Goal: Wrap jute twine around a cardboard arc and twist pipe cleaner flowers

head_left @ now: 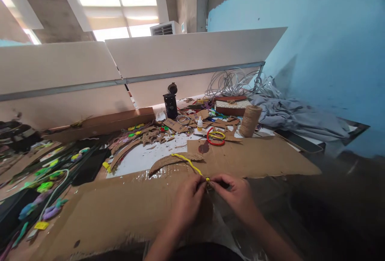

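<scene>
Both hands meet over the near edge of the cardboard sheet. My left hand [190, 196] is closed in a pinch on a yellow fuzzy stem [192, 165], like a pipe cleaner. My right hand [236, 194] pinches the same stem's near end, which forms a small yellow knot or coil between the fingertips. From there the stem runs away to the left, its far end lying across a curved, twine-wrapped cardboard strip [164, 162]. The exact shape at the fingertips is too small to make out.
Beyond the cardboard sheet [114, 209] lie red- and yellow-handled scissors [215, 137], a small glue bottle [199, 124], a twine spool [250, 121] and cardboard scraps. A black open-lidded container [171, 105] stands at the back. A phone [297, 141] lies right; colourful fuzzy pieces [45, 186] are left.
</scene>
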`<action>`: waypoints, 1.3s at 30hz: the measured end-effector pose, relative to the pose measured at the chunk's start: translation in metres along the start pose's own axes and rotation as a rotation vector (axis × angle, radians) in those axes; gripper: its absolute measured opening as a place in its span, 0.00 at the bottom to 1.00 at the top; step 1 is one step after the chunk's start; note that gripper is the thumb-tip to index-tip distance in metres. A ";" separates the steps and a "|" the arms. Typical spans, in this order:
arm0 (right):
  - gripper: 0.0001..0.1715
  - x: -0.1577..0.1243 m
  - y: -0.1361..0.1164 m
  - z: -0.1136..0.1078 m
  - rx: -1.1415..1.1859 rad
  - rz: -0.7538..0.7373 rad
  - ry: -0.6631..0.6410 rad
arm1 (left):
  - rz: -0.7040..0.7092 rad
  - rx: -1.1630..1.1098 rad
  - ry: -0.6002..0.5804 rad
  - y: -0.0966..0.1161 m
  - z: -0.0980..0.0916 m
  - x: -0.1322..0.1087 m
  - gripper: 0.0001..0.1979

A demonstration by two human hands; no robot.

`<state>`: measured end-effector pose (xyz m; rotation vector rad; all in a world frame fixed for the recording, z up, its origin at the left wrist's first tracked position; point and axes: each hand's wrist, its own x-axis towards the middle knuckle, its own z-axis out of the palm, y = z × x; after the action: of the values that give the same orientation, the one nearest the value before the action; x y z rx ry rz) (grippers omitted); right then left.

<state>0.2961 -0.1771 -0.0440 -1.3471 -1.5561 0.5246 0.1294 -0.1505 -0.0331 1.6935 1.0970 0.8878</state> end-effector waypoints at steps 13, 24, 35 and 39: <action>0.09 -0.004 -0.001 -0.004 -0.006 -0.103 0.055 | 0.001 0.085 -0.014 0.008 0.003 -0.002 0.08; 0.13 0.001 0.004 0.005 0.310 0.202 0.043 | -0.002 -0.057 0.066 -0.001 0.011 -0.002 0.09; 0.15 0.005 0.009 0.014 0.489 0.245 0.053 | -0.001 -0.208 0.165 0.000 0.020 -0.004 0.10; 0.16 0.004 0.011 0.017 0.478 0.229 0.119 | -0.112 -0.455 0.182 0.001 0.023 -0.002 0.14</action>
<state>0.2874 -0.1658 -0.0585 -1.1610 -1.0927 0.8794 0.1497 -0.1597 -0.0402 1.1853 1.0036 1.1367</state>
